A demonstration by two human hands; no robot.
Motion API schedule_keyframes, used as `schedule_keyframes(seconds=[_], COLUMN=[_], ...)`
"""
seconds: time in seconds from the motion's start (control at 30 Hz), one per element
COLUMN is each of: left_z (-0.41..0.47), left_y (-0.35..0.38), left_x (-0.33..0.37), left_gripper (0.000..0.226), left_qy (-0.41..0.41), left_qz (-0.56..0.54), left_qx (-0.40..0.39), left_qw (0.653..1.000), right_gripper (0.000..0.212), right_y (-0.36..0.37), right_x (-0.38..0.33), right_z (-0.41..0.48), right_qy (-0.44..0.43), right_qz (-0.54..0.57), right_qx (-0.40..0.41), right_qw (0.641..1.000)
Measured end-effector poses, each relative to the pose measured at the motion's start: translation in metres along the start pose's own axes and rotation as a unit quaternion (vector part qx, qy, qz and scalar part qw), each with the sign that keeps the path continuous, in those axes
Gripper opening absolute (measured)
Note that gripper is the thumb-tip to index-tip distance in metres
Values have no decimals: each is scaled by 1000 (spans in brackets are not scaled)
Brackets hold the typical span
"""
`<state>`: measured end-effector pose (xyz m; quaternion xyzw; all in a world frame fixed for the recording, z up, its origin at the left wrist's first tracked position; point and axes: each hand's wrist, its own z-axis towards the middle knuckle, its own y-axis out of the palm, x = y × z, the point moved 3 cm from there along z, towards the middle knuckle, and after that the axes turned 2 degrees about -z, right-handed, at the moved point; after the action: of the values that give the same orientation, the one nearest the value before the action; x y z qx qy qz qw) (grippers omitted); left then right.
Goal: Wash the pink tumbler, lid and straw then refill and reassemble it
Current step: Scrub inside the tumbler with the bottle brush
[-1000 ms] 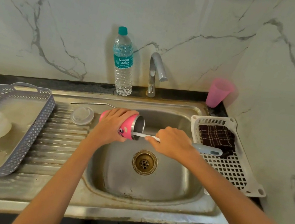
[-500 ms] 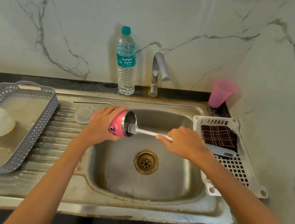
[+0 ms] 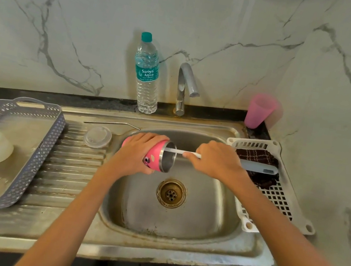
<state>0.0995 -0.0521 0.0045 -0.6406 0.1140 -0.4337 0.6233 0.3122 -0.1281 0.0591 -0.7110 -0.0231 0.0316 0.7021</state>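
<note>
- Left hand (image 3: 138,152) wraps tumbler (image 3: 155,152), lying sideways over sink (image 3: 178,222)
- Right hand (image 3: 216,161) grips brush (image 3: 257,167), tip inside tumbler
- Cloth (image 3: 256,157) in basket (image 3: 279,198) on 3 o'clock rim

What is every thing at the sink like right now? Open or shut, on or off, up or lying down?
pink tumbler: on its side over the sink, lid off, gripped by the left hand
brush: head inside the tumbler, held by the right hand
lid: off, lying on the drainboard
straw: out, lying flat behind the lid
tap: off, no water running
water bottle: upright, cap on
</note>
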Motion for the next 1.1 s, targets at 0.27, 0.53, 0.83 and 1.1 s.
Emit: schedule_keyframes(seconds=[0.27,0.53,0.83,1.1], left_z=[6,3,-2,-1], left_y=[4,-5,-6,-18], left_x=[8,-2,-17,-15], left_gripper=[95,96,98,97], left_qy=[22,-5,-24,-19], left_qz=[9,2,-29,-6], left_qx=[-18,-7,-20,-19], left_qw=[1000,1000,999,1000], right_gripper=[59,62,61,61], right_y=[-9,-13,-9,-10], right_x=[-9,-10,-4,-11], right_z=[7,0,-8,-6], right_qy=[-17,-19,-6,-16], right_qz=[-9,9,65,78], right_qx=[16,16,-18,-14], right_qw=[1000,1000,998,997])
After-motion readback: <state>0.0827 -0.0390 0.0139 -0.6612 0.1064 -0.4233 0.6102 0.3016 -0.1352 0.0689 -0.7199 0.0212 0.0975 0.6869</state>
